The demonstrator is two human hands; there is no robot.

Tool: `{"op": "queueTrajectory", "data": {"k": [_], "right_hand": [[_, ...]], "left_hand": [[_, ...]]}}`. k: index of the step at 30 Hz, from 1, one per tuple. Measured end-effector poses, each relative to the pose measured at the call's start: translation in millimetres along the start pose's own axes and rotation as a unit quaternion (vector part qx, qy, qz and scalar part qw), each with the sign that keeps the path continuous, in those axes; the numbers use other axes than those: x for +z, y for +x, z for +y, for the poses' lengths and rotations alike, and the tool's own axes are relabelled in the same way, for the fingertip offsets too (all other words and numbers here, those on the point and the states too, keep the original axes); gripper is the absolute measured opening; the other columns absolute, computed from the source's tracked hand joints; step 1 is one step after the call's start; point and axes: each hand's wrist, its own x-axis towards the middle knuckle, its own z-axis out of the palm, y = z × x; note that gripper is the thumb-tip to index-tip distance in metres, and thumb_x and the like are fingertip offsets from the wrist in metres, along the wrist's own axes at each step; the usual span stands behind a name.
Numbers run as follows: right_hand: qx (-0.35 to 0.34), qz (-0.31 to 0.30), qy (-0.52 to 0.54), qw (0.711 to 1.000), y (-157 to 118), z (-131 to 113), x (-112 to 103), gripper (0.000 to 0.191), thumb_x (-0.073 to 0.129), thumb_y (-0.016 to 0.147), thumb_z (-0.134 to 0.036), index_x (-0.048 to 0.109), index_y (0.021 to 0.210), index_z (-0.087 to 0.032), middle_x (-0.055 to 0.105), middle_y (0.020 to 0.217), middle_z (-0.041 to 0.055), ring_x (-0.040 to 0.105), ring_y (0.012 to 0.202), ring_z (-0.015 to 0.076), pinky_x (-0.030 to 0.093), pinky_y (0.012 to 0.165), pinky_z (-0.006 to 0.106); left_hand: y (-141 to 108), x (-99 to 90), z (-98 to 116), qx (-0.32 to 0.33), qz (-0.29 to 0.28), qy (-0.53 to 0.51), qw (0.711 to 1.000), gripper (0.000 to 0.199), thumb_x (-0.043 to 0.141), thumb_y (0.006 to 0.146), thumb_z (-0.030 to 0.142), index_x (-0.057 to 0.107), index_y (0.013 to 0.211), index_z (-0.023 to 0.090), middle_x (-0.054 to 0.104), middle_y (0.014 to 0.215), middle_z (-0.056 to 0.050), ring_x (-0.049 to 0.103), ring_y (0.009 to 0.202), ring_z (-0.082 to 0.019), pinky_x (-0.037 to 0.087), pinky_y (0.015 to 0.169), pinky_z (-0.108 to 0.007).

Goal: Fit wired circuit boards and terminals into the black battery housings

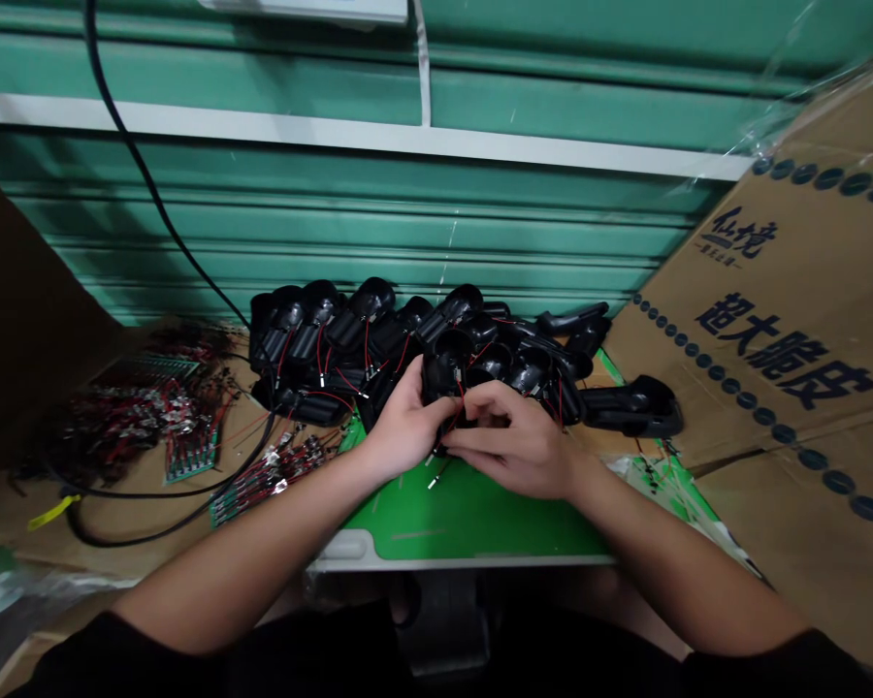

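Note:
My left hand (pixel 405 424) grips a black plastic housing (pixel 447 357) with a round, cup-like end, held above the front of the green table (pixel 480 523). Close against it, my right hand (pixel 513 441) has its fingers pinched together at the housing's lower part, by a thin red wire (pixel 459 396). What lies between those fingertips is too small to make out. A loose wire with a small metal end (pixel 434 481) hangs below the hands. Behind them, several similar black housings (pixel 364 315) are piled up, many with red wires sticking out.
Wired green circuit boards (pixel 193 451) lie heaped at the left, with another bundle of boards (pixel 254 485) nearer me. A black cable (pixel 152 194) loops down there. One housing (pixel 632 407) lies at the right, beside a tall cardboard box (pixel 792 320). A green slatted wall (pixel 378 213) closes the back.

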Motion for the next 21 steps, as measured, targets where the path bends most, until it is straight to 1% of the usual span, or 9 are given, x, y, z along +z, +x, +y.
{"op": "queueTrajectory", "data": {"k": [3, 5, 7, 9, 10, 14, 17, 19, 21], "right_hand": [[-0.013, 0.005, -0.016, 1.000, 1, -1, -1, 0.013, 0.071, 0.104, -0.015, 0.080, 0.113, -0.017, 0.064, 0.121, 0.0104, 0.061, 0.084, 0.0063, 0.052, 0.070, 0.022], [-0.019, -0.005, -0.019, 1.000, 3, -2, -5, 0.013, 0.068, 0.104, -0.011, 0.076, 0.113, -0.016, 0.069, 0.124, 0.0094, 0.068, 0.093, 0.0089, 0.057, 0.078, 0.023], [-0.018, -0.018, 0.006, 1.000, 4, -2, -9, 0.012, 0.066, 0.104, -0.010, 0.072, 0.114, -0.015, 0.073, 0.122, 0.0076, 0.073, 0.105, 0.0118, 0.061, 0.090, 0.025], [-0.013, -0.021, 0.047, 0.999, 5, -2, -11, 0.013, 0.065, 0.103, -0.007, 0.069, 0.113, -0.014, 0.075, 0.116, 0.0058, 0.074, 0.107, 0.0123, 0.061, 0.099, 0.025], [-0.007, -0.018, 0.069, 0.997, 5, -2, -12, 0.014, 0.065, 0.101, -0.006, 0.067, 0.113, -0.014, 0.074, 0.114, 0.0053, 0.074, 0.106, 0.0120, 0.061, 0.100, 0.025], [0.052, -0.004, 0.142, 0.988, 5, -3, -18, 0.017, 0.063, 0.096, -0.004, 0.066, 0.109, -0.014, 0.071, 0.106, 0.0054, 0.071, 0.098, 0.0109, 0.057, 0.086, 0.023], [0.112, -0.021, 0.197, 0.974, 3, -1, -25, 0.025, 0.057, 0.085, -0.005, 0.069, 0.105, -0.013, 0.068, 0.099, 0.0046, 0.060, 0.080, 0.0080, 0.046, 0.068, 0.021], [0.138, -0.050, 0.231, 0.962, 1, 1, -29, 0.029, 0.057, 0.082, -0.013, 0.073, 0.106, -0.013, 0.067, 0.095, 0.0040, 0.050, 0.071, 0.0065, 0.038, 0.062, 0.022], [0.160, -0.072, 0.244, 0.954, 1, 3, -30, 0.029, 0.062, 0.088, -0.025, 0.076, 0.110, -0.012, 0.069, 0.093, 0.0036, 0.045, 0.066, 0.0055, 0.034, 0.060, 0.022]], "left_hand": [[0, -0.4, 0, 0.003, -0.009, 0.005, 1.000, 0.053, 0.080, 0.067, 0.021, 0.060, 0.116, 0.015, 0.070, 0.100, 0.000, 0.063, 0.093, -0.013, 0.052, 0.091, -0.027], [0, -0.8, -1, 0.002, -0.012, 0.005, 1.000, 0.055, 0.080, 0.068, 0.021, 0.060, 0.119, 0.014, 0.071, 0.101, -0.001, 0.063, 0.094, -0.013, 0.052, 0.093, -0.028], [0, -1.1, 0, -0.002, -0.005, 0.006, 1.000, 0.056, 0.080, 0.068, 0.021, 0.060, 0.119, 0.013, 0.071, 0.101, -0.001, 0.063, 0.095, -0.014, 0.052, 0.094, -0.028], [0, -1.0, 0, -0.014, 0.000, 0.005, 1.000, 0.055, 0.081, 0.067, 0.022, 0.060, 0.117, 0.013, 0.073, 0.100, -0.002, 0.065, 0.095, -0.014, 0.053, 0.095, -0.029], [1, -0.8, 1, -0.022, 0.001, 0.003, 1.000, 0.055, 0.082, 0.066, 0.023, 0.060, 0.115, 0.013, 0.073, 0.100, -0.002, 0.066, 0.095, -0.014, 0.053, 0.095, -0.029], [2, -0.2, 1, -0.031, 0.007, -0.005, 0.999, 0.050, 0.084, 0.063, 0.022, 0.061, 0.107, 0.013, 0.074, 0.093, 0.000, 0.067, 0.090, -0.014, 0.054, 0.089, -0.027], [1, -0.6, 0, -0.045, 0.003, -0.030, 0.999, 0.049, 0.083, 0.064, 0.023, 0.060, 0.106, 0.014, 0.075, 0.092, 0.001, 0.069, 0.087, -0.014, 0.055, 0.086, -0.029], [1, -0.8, 0, -0.061, -0.002, -0.053, 0.997, 0.050, 0.084, 0.066, 0.026, 0.060, 0.108, 0.015, 0.075, 0.092, 0.000, 0.071, 0.086, -0.016, 0.057, 0.086, -0.031], [0, -0.3, 0, -0.071, -0.008, -0.079, 0.994, 0.051, 0.085, 0.069, 0.032, 0.061, 0.111, 0.016, 0.076, 0.095, -0.002, 0.072, 0.089, -0.018, 0.057, 0.089, -0.034]]}}
